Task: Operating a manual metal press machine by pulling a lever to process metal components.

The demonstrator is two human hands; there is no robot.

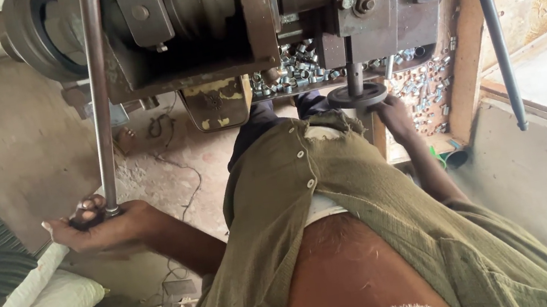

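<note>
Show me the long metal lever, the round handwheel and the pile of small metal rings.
long metal lever (99, 99), head view, middle of its shaft
round handwheel (357, 96), head view, its dark rim
pile of small metal rings (294, 69), head view, centre of the heap

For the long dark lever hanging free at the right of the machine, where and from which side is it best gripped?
Probably at its lower free end, from the open right side. The lever slopes down from its pivot, and that tip stands clear of the wooden post, giving most leverage.
</note>
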